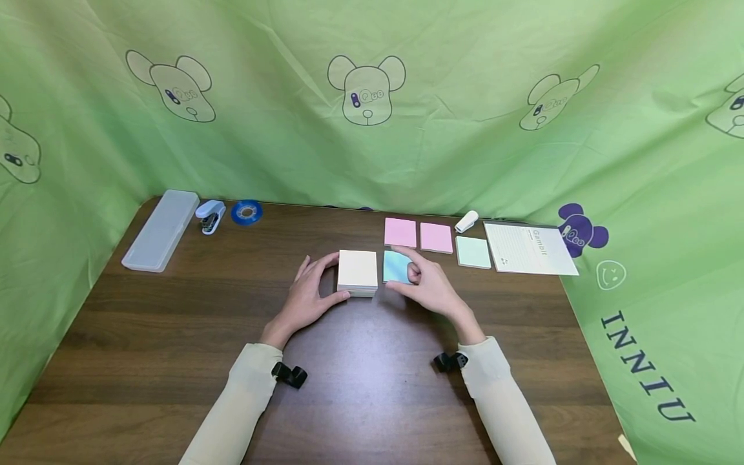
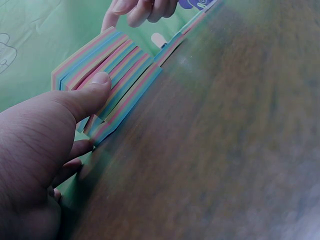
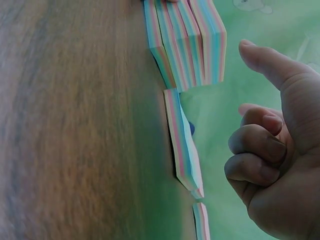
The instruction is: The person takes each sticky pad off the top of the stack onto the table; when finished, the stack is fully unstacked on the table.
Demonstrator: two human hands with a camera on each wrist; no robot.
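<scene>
Your pale sleeves (image 1: 232, 391) lie nearest, over the table (image 1: 145, 361). Your left grip (image 1: 307, 292) clamps the note-pad stack (image 1: 357, 268) mid-table; your right grip (image 1: 431, 284), thumb and forefinger apart, is empty above the blue pad (image 1: 396, 266). Stacking looks partly done: blue pad, pink pads (image 1: 400, 232) and mint pad (image 1: 473, 252) remain separate.

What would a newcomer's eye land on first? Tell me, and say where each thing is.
Likely the striped stack in the middle of the head view, gripped from its left by the left hand. Next, the right hand on the stack's other side, partly covering the blue pad there. Behind the table, the green cloth with its bear faces also stands out.
</scene>
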